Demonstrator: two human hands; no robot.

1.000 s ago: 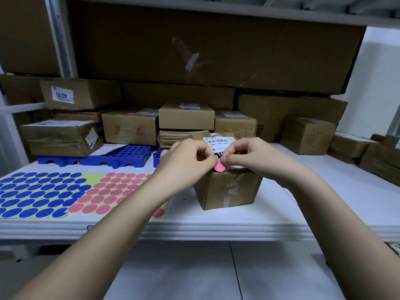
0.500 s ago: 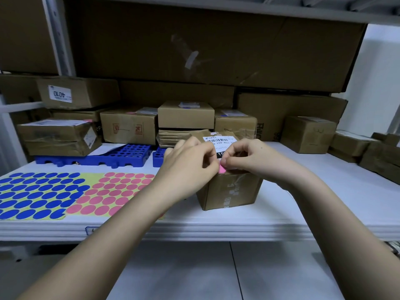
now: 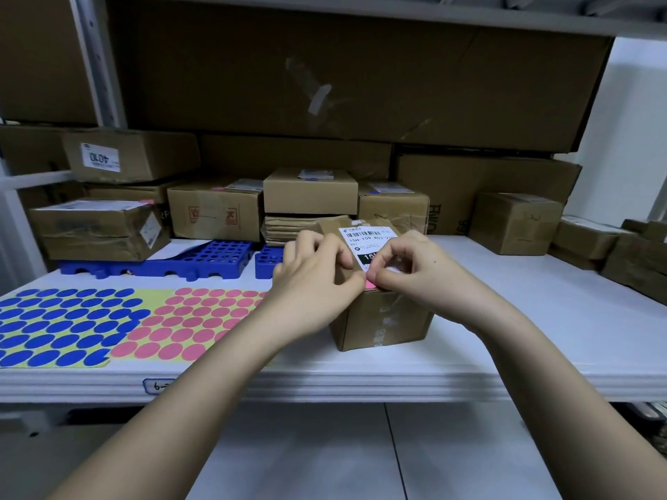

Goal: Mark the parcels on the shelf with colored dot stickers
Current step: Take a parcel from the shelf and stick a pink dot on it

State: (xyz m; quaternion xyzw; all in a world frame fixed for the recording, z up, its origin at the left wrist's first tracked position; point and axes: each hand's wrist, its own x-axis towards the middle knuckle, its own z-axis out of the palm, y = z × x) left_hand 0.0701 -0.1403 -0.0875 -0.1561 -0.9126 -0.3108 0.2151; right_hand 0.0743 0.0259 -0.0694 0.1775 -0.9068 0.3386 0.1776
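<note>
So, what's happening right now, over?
Left hand and right hand pinch pink round dot sticker at small brown cardboard parcel top edge. Nothing in the way.

hands (image 3: 361, 279) pinch pink sticker (image 3: 370, 284) | over parcel (image 3: 382, 319) | white shelf (image 3: 505, 319)

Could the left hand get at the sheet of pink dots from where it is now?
Probably yes: the pink dot sheet lies flat and uncovered just beside the left hand, though that hand is busy pinching a pink sticker.

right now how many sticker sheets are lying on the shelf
2: the blue dot sheet at the far left, and the pink dot sheet beside it, its right edge hidden by the left arm.
</note>
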